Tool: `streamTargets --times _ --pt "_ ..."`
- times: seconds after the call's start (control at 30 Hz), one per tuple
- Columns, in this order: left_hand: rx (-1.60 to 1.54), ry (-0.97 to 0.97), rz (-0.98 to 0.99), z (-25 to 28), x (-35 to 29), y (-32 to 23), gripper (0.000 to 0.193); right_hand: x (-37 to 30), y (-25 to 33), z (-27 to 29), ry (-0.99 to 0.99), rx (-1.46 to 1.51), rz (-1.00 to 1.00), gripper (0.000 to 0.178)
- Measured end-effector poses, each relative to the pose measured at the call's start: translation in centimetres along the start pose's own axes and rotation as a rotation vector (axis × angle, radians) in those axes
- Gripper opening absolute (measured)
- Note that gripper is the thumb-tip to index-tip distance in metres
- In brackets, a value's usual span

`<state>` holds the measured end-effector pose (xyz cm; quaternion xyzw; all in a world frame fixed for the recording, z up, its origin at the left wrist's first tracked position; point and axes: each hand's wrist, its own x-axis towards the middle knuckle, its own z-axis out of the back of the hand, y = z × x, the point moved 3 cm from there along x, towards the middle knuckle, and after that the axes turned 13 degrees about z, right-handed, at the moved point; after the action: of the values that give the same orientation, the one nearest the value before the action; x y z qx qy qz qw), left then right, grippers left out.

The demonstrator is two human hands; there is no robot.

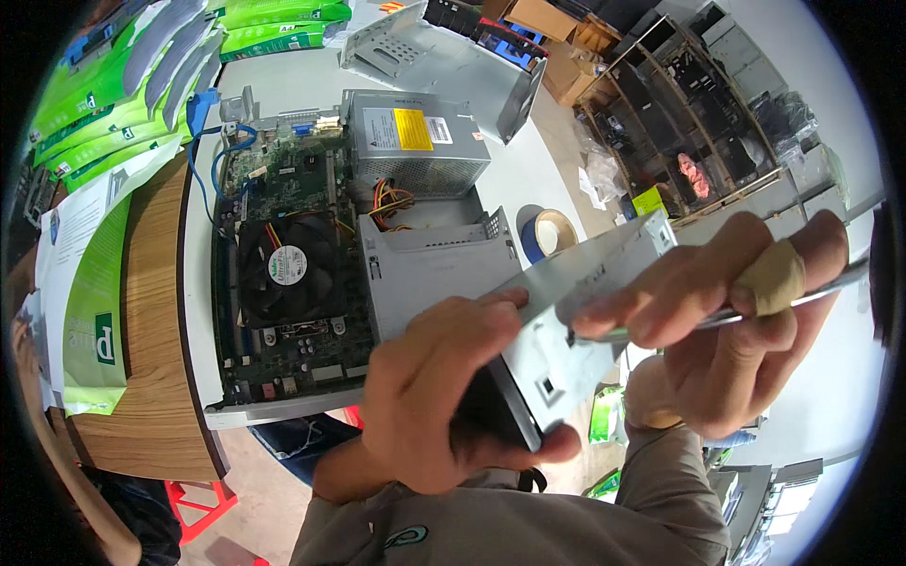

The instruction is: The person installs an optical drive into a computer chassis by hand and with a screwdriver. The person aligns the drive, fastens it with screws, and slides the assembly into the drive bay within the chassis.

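Grey metal drive unit (pixel 566 330) is gripped at its near end by the left hand (pixel 444 396); the right hand (pixel 727 321) pinches a thin screwdriver (pixel 812 294) against its side. Judged best: steady the unit firmly, keep the tip square to the screw

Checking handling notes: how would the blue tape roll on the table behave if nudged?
The tape roll lies flat on the table, so it would probably slide, not roll. It is a hollow ring, likely light. Stood on edge, it would roll.

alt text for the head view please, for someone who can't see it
Two bare hands hold a flat grey metal drive: the left hand grips its near end, the right hand presses a thin tool against its side. Behind lies an opened desktop computer on a white table.
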<state>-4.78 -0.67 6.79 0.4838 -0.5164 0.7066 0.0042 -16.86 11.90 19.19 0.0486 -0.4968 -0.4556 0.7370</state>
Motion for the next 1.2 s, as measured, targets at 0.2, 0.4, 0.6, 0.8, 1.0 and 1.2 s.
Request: streamTargets --times 0.2,0.4,0.6,0.8,1.0,1.2 --pt "-0.077 -0.021 0.076 -0.4 -0.1 0.5 0.086 0.3 -1.2 -1.1 -0.258 0.006 -0.034 0.021" --pt "-0.066 -0.025 0.031 -0.8 -0.3 0.7 0.095 -0.7 -1.5 -2.0 -0.542 -0.002 0.002 0.015" --pt "-0.041 0.002 0.006 -0.6 -0.3 0.9 0.103 -0.6 -1.6 -2.1 -0.412 -0.054 0.063 0.011" --pt "-0.158 -0.121 -0.011 -1.1 -0.4 0.9 0.074 0.0 -1.8 -1.1 -0.181 -0.011 0.122 0.011" --pt "-0.070 -0.082 -0.027 -0.7 0.5 1.0 0.093 0.0 -1.8 -0.8 -0.163 -0.010 0.146 0.014" --pt "0.062 0.052 0.040 0.3 0.7 0.4 0.102 -0.1 -1.2 -1.8 -0.239 -0.044 0.113 0.016"
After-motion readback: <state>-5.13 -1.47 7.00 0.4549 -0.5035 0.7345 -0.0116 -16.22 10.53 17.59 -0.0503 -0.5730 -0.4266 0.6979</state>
